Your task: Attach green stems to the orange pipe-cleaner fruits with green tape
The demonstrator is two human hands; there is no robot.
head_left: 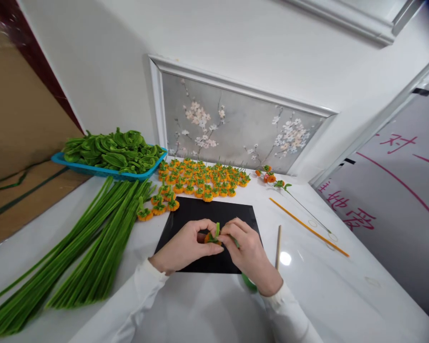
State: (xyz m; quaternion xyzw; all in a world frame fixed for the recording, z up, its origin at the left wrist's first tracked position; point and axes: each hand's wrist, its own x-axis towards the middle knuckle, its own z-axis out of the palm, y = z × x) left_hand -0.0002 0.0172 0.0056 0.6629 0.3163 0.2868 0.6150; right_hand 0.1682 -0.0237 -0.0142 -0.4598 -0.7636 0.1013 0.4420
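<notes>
Above a black mat [200,209], my left hand [186,245] is closed round a small orange flower [209,239] made of fuzzy chenille stem, its green stem [218,228] pointing up. My right hand [245,247] pinches close against that stem, with a bit of green strip [235,242] showing between its fingers. The fingertips partly hide the flower and where the strip meets it. Part of a round green object [249,282] shows under my right wrist.
Rows of finished orange flowers [200,183] stand behind the mat. A blue tray [128,175] of green leaves and bundled green chenille stems [93,247] lie left. To the right are a wooden stick [278,245], an orange stem [307,226] and a long-stemmed flower spray [286,186].
</notes>
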